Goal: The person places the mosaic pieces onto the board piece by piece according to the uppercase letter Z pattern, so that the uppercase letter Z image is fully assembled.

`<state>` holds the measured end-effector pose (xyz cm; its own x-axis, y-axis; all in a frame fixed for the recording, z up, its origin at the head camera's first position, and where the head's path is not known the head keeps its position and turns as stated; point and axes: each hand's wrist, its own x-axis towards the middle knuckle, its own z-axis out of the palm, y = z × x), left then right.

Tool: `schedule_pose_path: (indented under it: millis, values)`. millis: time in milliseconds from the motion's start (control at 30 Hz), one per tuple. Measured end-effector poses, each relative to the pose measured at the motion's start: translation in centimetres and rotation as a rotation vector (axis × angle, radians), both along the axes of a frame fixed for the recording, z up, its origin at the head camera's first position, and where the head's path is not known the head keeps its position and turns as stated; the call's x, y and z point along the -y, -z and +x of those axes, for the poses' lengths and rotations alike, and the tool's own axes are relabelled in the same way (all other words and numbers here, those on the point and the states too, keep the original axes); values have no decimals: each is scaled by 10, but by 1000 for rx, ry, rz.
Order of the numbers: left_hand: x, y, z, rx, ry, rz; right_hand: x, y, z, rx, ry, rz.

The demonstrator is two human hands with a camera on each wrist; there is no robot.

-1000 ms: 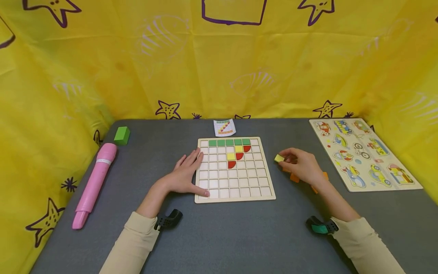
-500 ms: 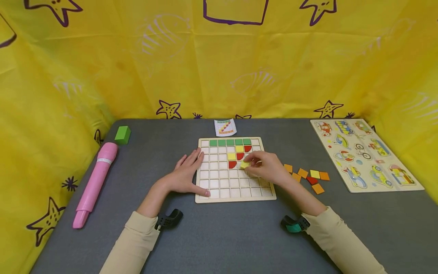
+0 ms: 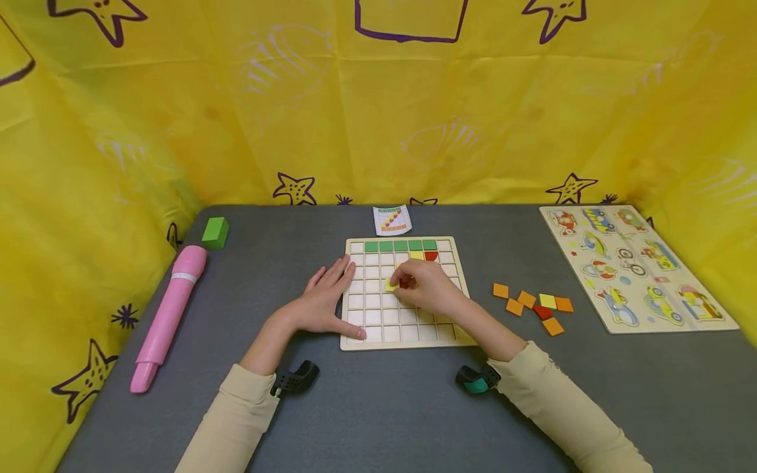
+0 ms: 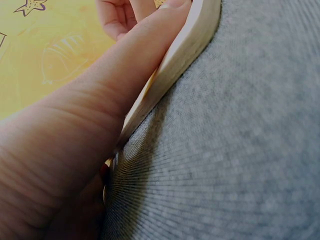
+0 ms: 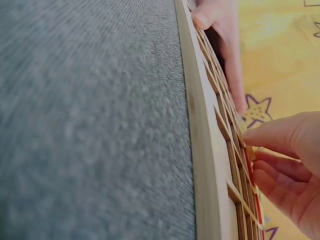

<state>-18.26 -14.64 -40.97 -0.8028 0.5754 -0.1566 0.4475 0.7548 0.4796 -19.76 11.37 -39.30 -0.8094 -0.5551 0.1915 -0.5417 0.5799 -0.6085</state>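
Observation:
A wooden grid board (image 3: 373, 316) lies mid-table. Along its left edge rests my left hand (image 3: 322, 303), fingers spread and thumb on the near left corner. My right hand (image 3: 430, 286) is over the board, pinching a small yellow square tile (image 3: 390, 286) at a cell left of centre. Green tiles (image 3: 401, 245) fill part of the far row, and a red quarter-round tile (image 3: 431, 255) sits just below them beside a yellow one. The right hand hides most of the other red and yellow tiles. In the right wrist view, thumb and fingertips (image 5: 252, 135) meet right at the grid.
Several loose orange tiles (image 3: 514, 307), with a yellow and a red one, lie right of the board. A small pattern card (image 3: 392, 221) lies behind it. A picture puzzle board (image 3: 639, 269) is at far right; a pink microphone (image 3: 171, 309) and green block (image 3: 215, 232) at left.
My right hand has carried the yellow tile leftward from beside the loose tiles onto the board, uncovering those tiles. The left hand has stayed on the board's edge.

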Motion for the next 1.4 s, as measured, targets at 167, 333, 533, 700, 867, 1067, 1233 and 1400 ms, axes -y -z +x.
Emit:
schedule_pose_path:
  millis: [167, 333, 533, 700, 867, 1067, 1233, 1400]
  values:
    - [-2, 0, 0, -10, 12, -12, 2, 1, 0, -15, -1, 6]
    - [-3, 0, 0, -22, 24, -3, 0, 1, 3, -30, 1, 8]
    - [-4, 0, 0, -7, 20, -5, -4, -1, 7, 3, 26, 4]
    - [-4, -1, 0, -6, 23, 4, -14, -2, 11, 53, 64, -26]
    - [-5, -3, 1, -6, 19, 21, -32, -2, 18, 52, 96, -40]
    - [-3, -2, 1, -9, 10, 26, -62, -2, 26, -13, 152, -15]
    - [-1, -2, 2, -16, 6, 26, -93, 0, 33, -40, 200, 21]
    - [-1, -2, 2, -17, 5, 29, -126, 1, 43, -86, 245, 53]
